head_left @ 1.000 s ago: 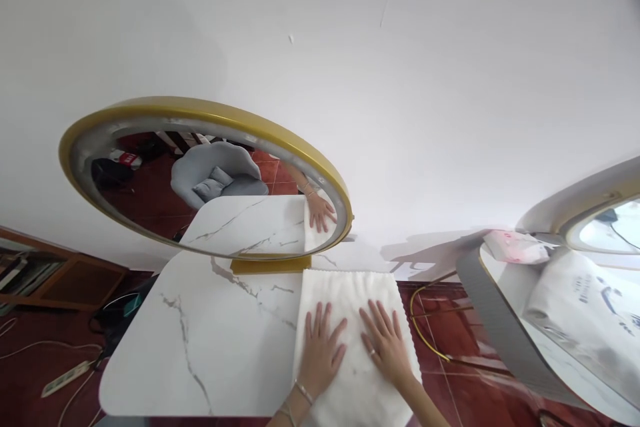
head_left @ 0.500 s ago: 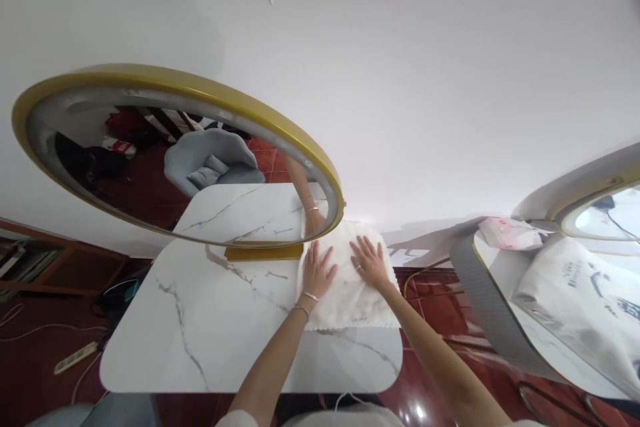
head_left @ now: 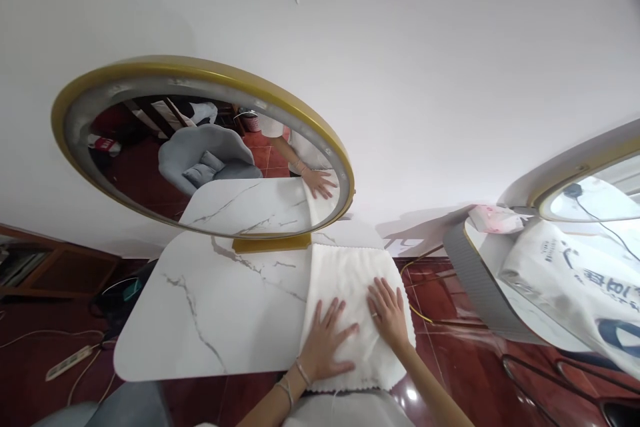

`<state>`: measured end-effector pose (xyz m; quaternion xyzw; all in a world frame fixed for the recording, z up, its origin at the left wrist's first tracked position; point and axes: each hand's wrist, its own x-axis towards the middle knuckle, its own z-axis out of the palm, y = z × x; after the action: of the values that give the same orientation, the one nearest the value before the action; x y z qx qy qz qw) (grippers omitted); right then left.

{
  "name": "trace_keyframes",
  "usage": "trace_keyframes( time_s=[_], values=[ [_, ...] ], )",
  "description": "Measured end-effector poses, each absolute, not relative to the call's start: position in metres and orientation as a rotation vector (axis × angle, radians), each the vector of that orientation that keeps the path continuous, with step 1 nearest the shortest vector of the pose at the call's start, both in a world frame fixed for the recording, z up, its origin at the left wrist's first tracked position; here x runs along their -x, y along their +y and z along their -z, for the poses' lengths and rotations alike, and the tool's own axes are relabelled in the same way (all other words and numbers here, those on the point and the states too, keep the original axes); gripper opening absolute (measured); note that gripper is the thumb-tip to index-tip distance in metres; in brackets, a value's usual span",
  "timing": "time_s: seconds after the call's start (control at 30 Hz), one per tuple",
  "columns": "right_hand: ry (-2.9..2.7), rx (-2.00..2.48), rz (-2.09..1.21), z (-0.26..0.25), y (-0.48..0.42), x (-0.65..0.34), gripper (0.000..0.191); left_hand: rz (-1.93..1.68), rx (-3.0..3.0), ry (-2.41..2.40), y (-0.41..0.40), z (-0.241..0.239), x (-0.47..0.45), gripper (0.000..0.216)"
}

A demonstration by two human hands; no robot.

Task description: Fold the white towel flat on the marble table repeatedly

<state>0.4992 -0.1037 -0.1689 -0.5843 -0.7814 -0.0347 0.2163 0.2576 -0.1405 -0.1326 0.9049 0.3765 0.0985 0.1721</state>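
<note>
A white towel (head_left: 345, 270) with scalloped edges lies spread over the right end of the white marble-patterned table (head_left: 235, 327). Its near edge reaches the table's front edge, close to my body. My left hand (head_left: 325, 347) rests flat on its near left part, fingers spread. To the right, my right hand (head_left: 389, 313) also lies flat on the cloth, its fingers slightly apart. Neither hand grips anything. Low ripples show in the fabric around the hands.
A gold-rimmed oval mirror (head_left: 200, 65) stands on a gold base (head_left: 273, 242) at the table's back. On the right, a second table (head_left: 475, 280) bears a tissue pack (head_left: 495, 219) and a printed white bag (head_left: 555, 260). A power strip (head_left: 69, 363) lies on the floor.
The towel has slid toward me, baring tabletop behind it, and its near edge now reaches the table's front. Both hands have moved nearer with it, still flat. The view has shifted slightly.
</note>
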Motion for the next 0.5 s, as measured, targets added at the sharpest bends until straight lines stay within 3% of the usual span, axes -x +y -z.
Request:
trace_keyframes(
  time_s=[0.27, 0.5],
  values=[
    [-2.268, 1.698, 0.095, 0.165, -0.153, -0.499, 0.06, -0.374, -2.591, 1.057, -0.142, 0.138, -0.254, 0.076],
    [-2.265, 1.744, 0.144, 0.162, -0.137, -0.458, 0.062, -0.412, -2.568, 1.156, -0.137, 0.137, -0.224, 0.065]
  ],
)
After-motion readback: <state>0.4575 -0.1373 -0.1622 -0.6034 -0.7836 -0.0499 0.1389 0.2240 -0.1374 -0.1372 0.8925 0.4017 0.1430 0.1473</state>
